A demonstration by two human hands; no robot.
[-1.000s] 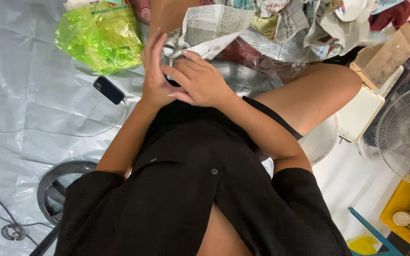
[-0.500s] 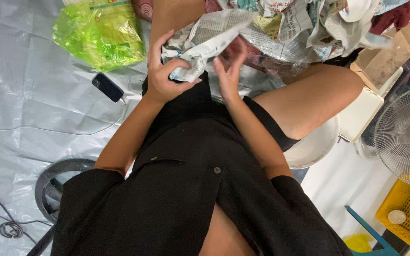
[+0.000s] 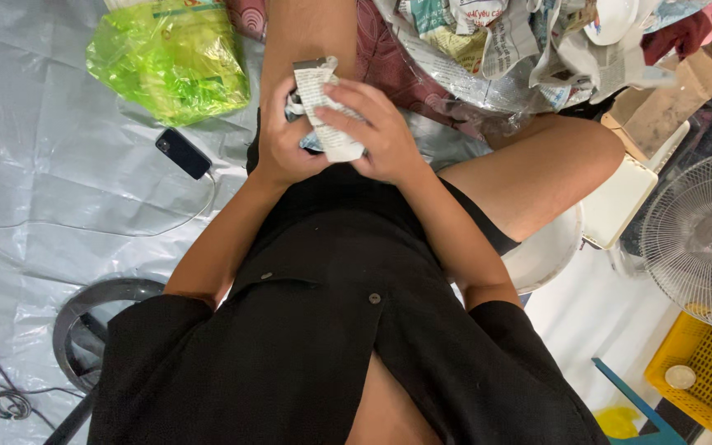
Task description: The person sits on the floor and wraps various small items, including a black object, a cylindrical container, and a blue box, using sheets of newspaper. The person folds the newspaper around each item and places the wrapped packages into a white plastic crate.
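Grey plastic sheet on floor [image 3: 35,165], far heap of crumpled newspaper [image 3: 488,49], green plastic bag [image 3: 170,58] far left. Near lap, both hands, left [image 3: 282,140] and right [image 3: 372,132], closed around folded newspaper wad [image 3: 327,111], pressed compact.

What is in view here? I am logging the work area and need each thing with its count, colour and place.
newspaper-wrapped bundle: one, white and grey print, held in both hands over the lap
green plastic bag: one, bright green, upper left on the grey sheet
phone: one, dark, on the sheet left of the hands, a cable running from it
grey plastic sheet: one, covers the floor at left
crumpled newspaper pile: one heap, top right
cardboard box: one, brown, right
electric fan: one, white, right edge
yellow crate: one, lower right
left hand: grips the bundle from the left
right hand: fingers across the bundle's front
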